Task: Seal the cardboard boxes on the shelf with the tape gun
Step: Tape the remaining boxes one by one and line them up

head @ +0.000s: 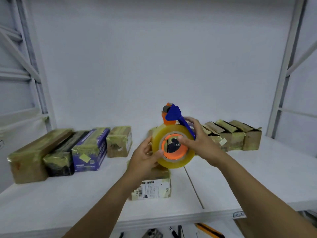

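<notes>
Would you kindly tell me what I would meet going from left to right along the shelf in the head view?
Along the shelf: large brown taped box → black box → purple box → small brown box → left hand → tape gun → right hand → row of brown boxes.

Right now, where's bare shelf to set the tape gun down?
Widest bare patch: shelf front right, between the labelled box and the right row of boxes. Another: front left, ahead of the purple box and its neighbours. Crowded along the back, both sides.
</notes>
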